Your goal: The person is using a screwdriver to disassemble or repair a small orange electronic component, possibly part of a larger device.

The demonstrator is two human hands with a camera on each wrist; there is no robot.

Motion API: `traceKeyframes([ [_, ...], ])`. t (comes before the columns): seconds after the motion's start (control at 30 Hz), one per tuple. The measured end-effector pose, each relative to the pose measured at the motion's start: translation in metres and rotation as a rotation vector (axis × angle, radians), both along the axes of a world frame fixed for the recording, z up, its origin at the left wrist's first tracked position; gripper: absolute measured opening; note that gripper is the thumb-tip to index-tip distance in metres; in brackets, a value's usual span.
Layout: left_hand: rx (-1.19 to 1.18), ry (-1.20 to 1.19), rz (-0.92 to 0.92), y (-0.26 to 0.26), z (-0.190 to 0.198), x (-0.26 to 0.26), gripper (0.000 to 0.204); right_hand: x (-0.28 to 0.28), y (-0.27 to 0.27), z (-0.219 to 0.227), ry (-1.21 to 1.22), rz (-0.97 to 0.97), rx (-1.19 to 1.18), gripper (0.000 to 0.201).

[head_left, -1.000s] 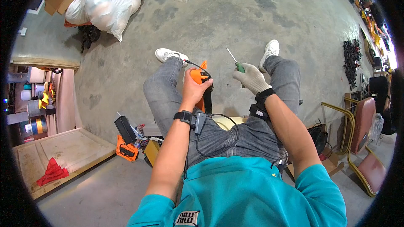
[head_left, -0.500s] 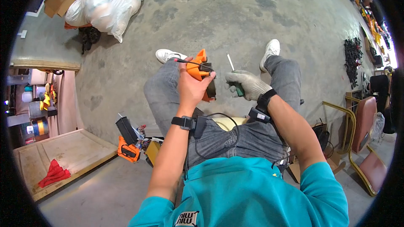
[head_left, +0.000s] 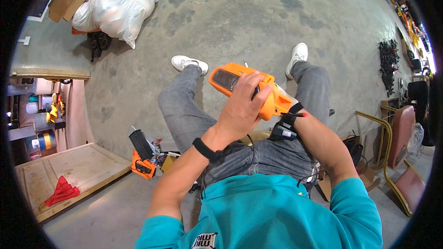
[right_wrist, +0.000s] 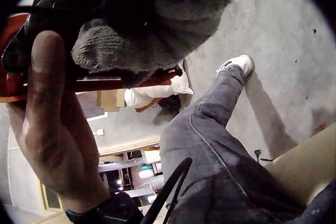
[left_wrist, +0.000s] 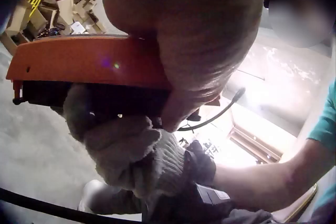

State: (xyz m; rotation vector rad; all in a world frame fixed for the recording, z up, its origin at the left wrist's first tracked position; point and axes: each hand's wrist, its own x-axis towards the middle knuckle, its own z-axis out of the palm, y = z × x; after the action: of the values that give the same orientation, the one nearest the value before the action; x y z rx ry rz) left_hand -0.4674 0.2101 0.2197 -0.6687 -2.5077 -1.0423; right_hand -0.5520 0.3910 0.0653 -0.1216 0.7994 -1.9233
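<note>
My bare left hand [head_left: 241, 110] grips an orange housing [head_left: 271, 106] with a dark window [head_left: 224, 79] in its face, fingers spread over the top and thumb on the underside. The housing is raised between the knees, window upward. My right hand [left_wrist: 126, 150], in a light knit glove, is underneath with curled fingers against the housing's black underside; the head view mostly hides it. The tip of a screwdriver [head_left: 246, 64] shows past the housing's far edge, its green handle hidden by the hand and housing. A black lead with a red end [head_left: 302, 115] sticks out near the right wrist.
A second orange housing [head_left: 142, 166] lies among loose parts at the left. A wooden board [head_left: 92, 166] bears a red cloth [head_left: 62, 191]. White bags [head_left: 122, 11] lie at the far left, and a chair [head_left: 399, 133] stands at the right.
The left hand has turned the orange housing window side up and brought it rightward over the gloved right hand. The screwdriver, earlier in full view, is now mostly hidden.
</note>
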Motion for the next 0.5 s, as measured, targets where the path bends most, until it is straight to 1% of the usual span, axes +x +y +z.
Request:
traceKeyframes([
  [0.03, -0.035, 0.007, -0.030, 0.001, 0.004, 0.002, 0.099, -0.001, 0.000, 0.005, 0.131, -0.018, 0.081, 0.061],
  [0.07, -0.064, -0.046, -0.051, 0.001, 0.006, 0.006, 0.102, 0.000, 0.001, 0.011, 0.129, -0.020, 0.078, 0.061],
  [0.1, -0.066, -0.048, -0.053, 0.000, 0.012, 0.011, 0.102, -0.001, -0.003, 0.035, -0.048, -0.070, 0.060, 0.057],
  [0.13, -0.083, -0.124, -0.033, -0.001, 0.021, 0.015, 0.103, -0.002, -0.007, 0.059, -0.223, -0.121, 0.041, 0.053],
  [0.17, -0.099, -0.200, -0.015, -0.004, 0.025, 0.018, 0.104, -0.002, -0.008, 0.070, -0.399, -0.174, 0.023, 0.050],
  [0.2, -0.047, -0.260, -0.039, -0.010, 0.021, 0.020, 0.105, -0.011, -0.010, 0.060, -0.247, -0.130, 0.070, 0.048],
  [0.23, -0.046, -0.263, -0.047, -0.014, 0.022, 0.023, 0.105, -0.013, -0.013, 0.073, -0.251, -0.137, 0.071, 0.048],
  [0.3, 0.172, -0.482, -0.003, -0.022, 0.026, 0.030, 0.110, -0.014, -0.019, 0.097, 0.062, -0.129, 0.240, 0.049],
  [0.33, 0.297, -0.508, 0.025, -0.030, 0.016, 0.033, 0.105, -0.017, -0.021, 0.093, 0.129, -0.104, 0.231, 0.054],
  [0.37, 0.294, -0.508, 0.022, -0.036, 0.001, 0.033, 0.105, -0.017, -0.020, 0.090, 0.128, -0.108, 0.229, 0.054],
  [0.43, 0.894, -0.872, 0.281, -0.040, -0.007, 0.024, 0.095, -0.014, -0.023, 0.098, 0.323, -0.076, 0.421, 0.062],
  [0.47, 0.933, -0.976, 0.391, -0.039, -0.010, 0.024, 0.084, -0.011, -0.028, 0.097, 0.337, -0.124, 0.380, 0.068],
  [0.5, 0.937, -0.971, 0.394, -0.041, -0.015, 0.022, 0.084, -0.006, -0.031, 0.101, 0.341, -0.119, 0.380, 0.068],
])
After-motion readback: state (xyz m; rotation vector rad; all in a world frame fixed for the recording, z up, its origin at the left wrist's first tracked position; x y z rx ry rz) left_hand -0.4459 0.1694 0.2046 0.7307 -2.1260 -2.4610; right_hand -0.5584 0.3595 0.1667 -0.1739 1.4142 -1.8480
